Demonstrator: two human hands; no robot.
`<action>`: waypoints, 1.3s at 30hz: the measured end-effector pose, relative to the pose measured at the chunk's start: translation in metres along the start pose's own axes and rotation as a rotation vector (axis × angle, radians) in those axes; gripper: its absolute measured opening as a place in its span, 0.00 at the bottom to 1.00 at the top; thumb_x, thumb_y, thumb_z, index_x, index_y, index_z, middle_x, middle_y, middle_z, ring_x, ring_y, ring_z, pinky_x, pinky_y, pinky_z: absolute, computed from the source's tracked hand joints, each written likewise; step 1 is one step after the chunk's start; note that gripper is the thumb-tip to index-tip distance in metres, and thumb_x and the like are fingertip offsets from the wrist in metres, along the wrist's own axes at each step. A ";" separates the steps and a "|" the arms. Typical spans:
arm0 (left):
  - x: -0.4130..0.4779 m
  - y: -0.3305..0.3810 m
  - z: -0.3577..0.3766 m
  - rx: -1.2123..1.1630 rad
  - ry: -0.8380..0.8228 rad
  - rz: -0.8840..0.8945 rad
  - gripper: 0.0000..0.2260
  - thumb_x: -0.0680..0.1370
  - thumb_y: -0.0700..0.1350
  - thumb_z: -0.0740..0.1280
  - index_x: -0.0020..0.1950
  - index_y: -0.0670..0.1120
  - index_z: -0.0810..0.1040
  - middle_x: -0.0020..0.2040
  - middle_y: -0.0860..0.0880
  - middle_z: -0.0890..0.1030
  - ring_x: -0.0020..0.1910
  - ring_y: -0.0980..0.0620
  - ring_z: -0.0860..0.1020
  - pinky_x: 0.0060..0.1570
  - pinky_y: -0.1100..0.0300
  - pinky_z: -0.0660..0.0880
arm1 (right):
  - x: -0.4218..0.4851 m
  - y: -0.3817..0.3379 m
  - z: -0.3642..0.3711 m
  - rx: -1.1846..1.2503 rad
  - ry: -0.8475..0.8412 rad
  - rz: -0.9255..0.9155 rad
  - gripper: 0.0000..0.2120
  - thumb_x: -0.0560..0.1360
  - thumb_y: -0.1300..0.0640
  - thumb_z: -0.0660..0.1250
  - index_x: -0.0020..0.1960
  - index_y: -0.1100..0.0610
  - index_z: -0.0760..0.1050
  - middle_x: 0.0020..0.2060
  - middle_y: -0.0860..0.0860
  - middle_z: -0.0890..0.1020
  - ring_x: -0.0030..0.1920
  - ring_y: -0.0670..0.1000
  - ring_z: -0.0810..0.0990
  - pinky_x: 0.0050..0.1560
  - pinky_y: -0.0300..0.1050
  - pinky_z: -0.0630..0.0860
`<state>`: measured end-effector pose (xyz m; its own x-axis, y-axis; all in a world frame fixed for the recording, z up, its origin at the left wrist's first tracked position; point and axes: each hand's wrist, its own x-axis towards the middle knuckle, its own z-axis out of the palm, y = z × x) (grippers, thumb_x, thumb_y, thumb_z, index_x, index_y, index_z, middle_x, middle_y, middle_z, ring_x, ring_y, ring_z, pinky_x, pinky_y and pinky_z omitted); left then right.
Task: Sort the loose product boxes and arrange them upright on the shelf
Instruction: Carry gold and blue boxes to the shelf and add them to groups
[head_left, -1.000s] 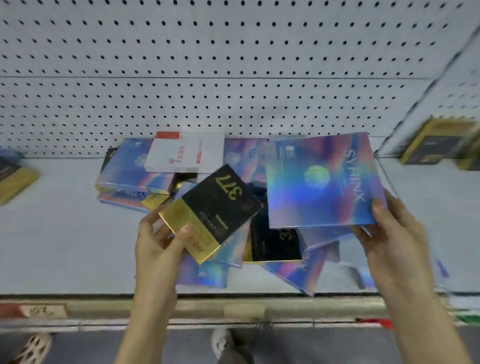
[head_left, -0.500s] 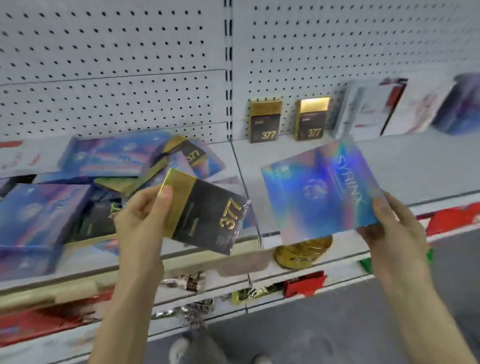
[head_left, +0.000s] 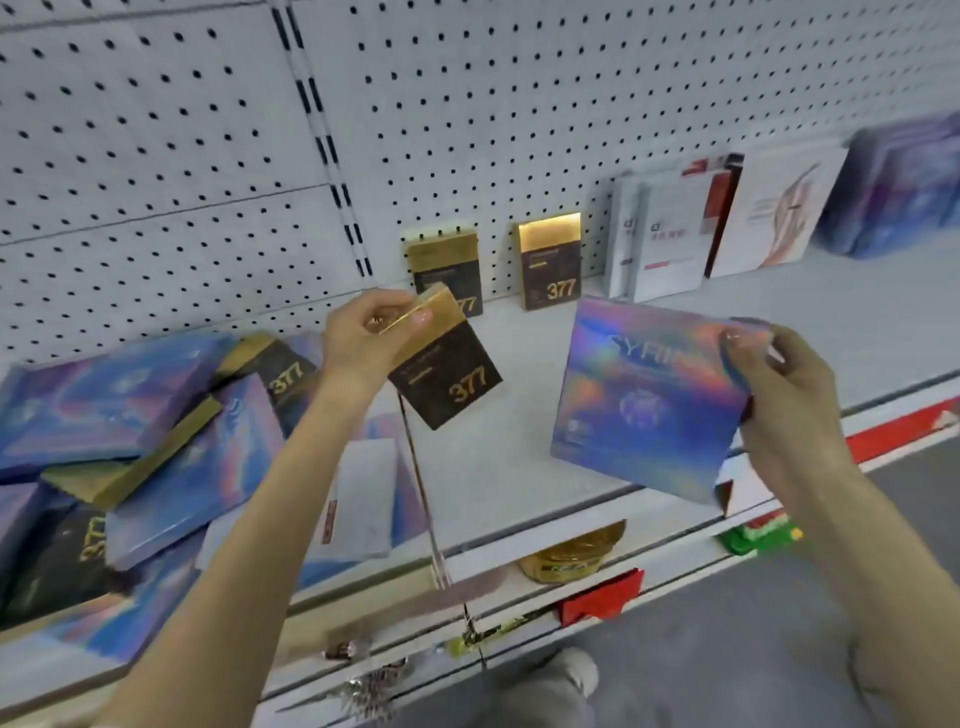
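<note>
Left fingers (head_left: 418, 317) curled over the gold top end of a black-and-gold 377 box (head_left: 447, 382). Left hand (head_left: 363, 340) holds it tilted, off the shelf (head_left: 519, 467), just in front of the standing 377s

Right fingers (head_left: 740, 353) pinch the right edge of a holographic SYRINX box (head_left: 644, 405), thumb on the front face, the rest behind. Right hand (head_left: 784, 400) holds it face-out and tilted, over the shelf's front lip, not resting on it

Behind, against the pegboard (head_left: 519, 104):
- two upright 377 boxes: left one (head_left: 447, 260) partly covered by the held box, right one (head_left: 551, 265) clear
- white boxes (head_left: 670, 244) upright to their right
- upright holographic boxes (head_left: 904, 192) far right, blurred

Left bay: loose pile (head_left: 156, 431) of holographic and 377 boxes, flat and overlapping

Lower shelf: gold tin (head_left: 571, 553)
</note>
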<state>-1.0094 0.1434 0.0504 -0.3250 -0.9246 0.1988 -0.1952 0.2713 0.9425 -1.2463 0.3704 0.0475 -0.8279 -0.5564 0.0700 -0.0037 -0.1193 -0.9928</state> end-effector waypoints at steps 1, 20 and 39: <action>0.016 -0.004 0.008 0.021 -0.002 0.000 0.07 0.71 0.42 0.75 0.45 0.52 0.80 0.43 0.57 0.81 0.40 0.66 0.77 0.44 0.70 0.73 | 0.011 0.002 0.003 -0.019 -0.019 -0.003 0.02 0.77 0.56 0.66 0.50 0.53 0.75 0.36 0.44 0.84 0.34 0.43 0.82 0.33 0.37 0.77; 0.090 -0.106 0.056 0.094 0.094 -0.096 0.35 0.69 0.37 0.76 0.68 0.47 0.58 0.61 0.46 0.72 0.57 0.54 0.75 0.54 0.68 0.73 | 0.118 0.060 0.049 -0.134 -0.238 -0.087 0.08 0.80 0.62 0.61 0.52 0.49 0.71 0.39 0.40 0.82 0.39 0.39 0.80 0.38 0.31 0.75; 0.106 -0.108 0.057 0.206 0.199 -0.167 0.15 0.73 0.43 0.73 0.57 0.42 0.74 0.47 0.52 0.77 0.41 0.62 0.74 0.39 0.77 0.70 | 0.122 0.109 0.031 -0.118 -0.478 0.084 0.24 0.67 0.60 0.74 0.61 0.52 0.72 0.50 0.48 0.85 0.50 0.50 0.84 0.44 0.40 0.80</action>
<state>-1.0758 0.0319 -0.0457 -0.0897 -0.9895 0.1136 -0.4198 0.1410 0.8966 -1.3301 0.2639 -0.0488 -0.4783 -0.8782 -0.0018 -0.0338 0.0205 -0.9992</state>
